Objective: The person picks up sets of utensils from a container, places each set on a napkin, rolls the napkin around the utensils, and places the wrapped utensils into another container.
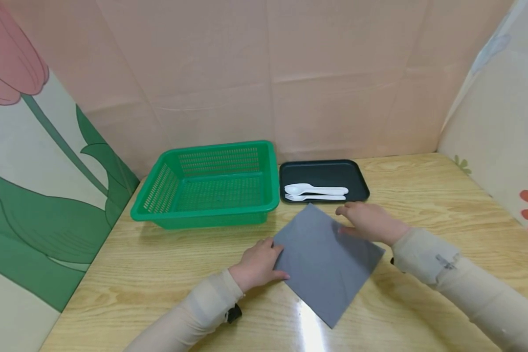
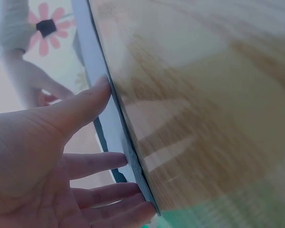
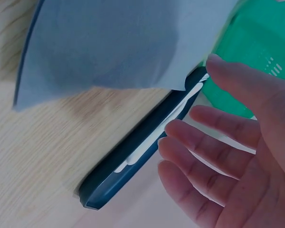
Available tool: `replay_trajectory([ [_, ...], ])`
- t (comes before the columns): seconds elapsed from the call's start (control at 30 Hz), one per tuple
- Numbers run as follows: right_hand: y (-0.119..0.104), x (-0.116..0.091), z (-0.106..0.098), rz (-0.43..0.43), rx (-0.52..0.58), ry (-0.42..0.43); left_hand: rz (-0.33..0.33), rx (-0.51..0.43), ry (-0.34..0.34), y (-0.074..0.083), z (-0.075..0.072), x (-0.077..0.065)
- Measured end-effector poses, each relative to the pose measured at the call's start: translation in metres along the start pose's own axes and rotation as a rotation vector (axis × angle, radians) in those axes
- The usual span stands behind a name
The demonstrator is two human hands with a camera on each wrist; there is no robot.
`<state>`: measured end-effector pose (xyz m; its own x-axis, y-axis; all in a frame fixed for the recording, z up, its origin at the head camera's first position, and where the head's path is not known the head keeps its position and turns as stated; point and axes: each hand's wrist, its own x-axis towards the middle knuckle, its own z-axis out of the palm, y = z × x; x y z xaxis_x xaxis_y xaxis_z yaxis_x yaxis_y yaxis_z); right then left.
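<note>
A grey square cloth (image 1: pixel 327 259) lies flat on the table, turned with one corner toward the tray. My left hand (image 1: pixel 258 264) is at its left corner, thumb and fingers spread. In the left wrist view, the left fingertips (image 2: pixel 115 159) reach the edge of the cloth (image 2: pixel 118 121). Over the upper right side of the cloth is my right hand (image 1: pixel 369 222), fingers apart and holding nothing. The right wrist view shows this hand (image 3: pixel 237 156) with loosely bent fingers, apart from the cloth (image 3: pixel 109 42).
Behind the cloth stands a black tray (image 1: pixel 321 171) holding a white plastic spoon (image 1: pixel 317 189) and a white fork (image 1: pixel 315 198). A green slotted basket (image 1: pixel 211 212) stands to the tray's left. Pink sheeting (image 1: pixel 211 73) covers the wall behind.
</note>
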<state>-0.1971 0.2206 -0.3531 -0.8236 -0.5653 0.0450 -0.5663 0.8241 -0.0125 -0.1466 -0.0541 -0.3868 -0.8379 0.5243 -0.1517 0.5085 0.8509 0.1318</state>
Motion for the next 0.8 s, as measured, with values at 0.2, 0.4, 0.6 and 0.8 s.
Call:
replay_trajectory([
  [0.2,0.003,0.004,0.001,0.024,-0.013,-0.022,0.002,0.004,0.003,0.0,-0.001,0.0],
  [0.4,0.006,0.009,0.002,0.035,-0.023,-0.022,-0.001,-0.003,-0.004,0.0,-0.001,-0.001],
  [0.6,0.007,0.01,0.002,0.046,-0.015,-0.007,0.002,-0.004,0.0,0.001,-0.002,-0.001],
  [0.8,0.009,0.012,0.001,0.047,-0.018,-0.007,0.0,-0.01,0.0,0.001,-0.002,-0.002],
])
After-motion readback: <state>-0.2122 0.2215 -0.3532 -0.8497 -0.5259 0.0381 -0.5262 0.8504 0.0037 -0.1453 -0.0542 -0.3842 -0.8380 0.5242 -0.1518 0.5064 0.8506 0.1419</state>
